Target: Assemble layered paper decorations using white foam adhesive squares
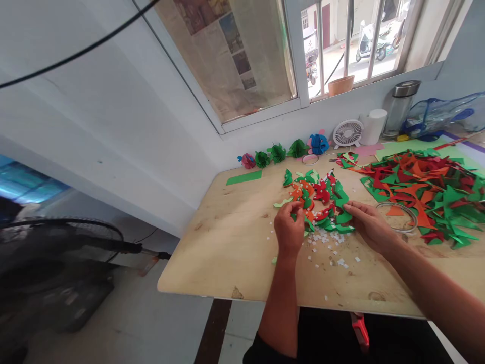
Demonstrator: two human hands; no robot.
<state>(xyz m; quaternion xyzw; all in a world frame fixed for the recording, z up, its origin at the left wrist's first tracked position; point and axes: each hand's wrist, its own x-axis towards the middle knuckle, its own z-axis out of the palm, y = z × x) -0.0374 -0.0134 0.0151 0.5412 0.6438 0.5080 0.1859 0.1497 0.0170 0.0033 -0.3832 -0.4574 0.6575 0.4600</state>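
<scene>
In the middle of the table lies a cluster of cut paper pieces in green, orange (pixel 303 192) and red (pixel 322 192), many with small white squares on them. My left hand (pixel 290 227) is at the left side of this cluster, its fingers curled together; a bit of green shows at the fingertips, but what they hold is mostly hidden. On the right, my right hand (pixel 367 225) pinches the edge of a curved green paper piece (pixel 343 217) between thumb and fingers. Loose small white squares (pixel 326 242) are scattered on the wood just below the cluster.
A large heap of red, orange and green paper scraps (pixel 428 187) covers the right side, with a tape roll (pixel 397 217) beside it. Folded paper figures (pixel 278 151), a white fan (pixel 347 133) and a glass bottle (pixel 399 108) line the wall. A red handle (pixel 359 331) shows below the table edge.
</scene>
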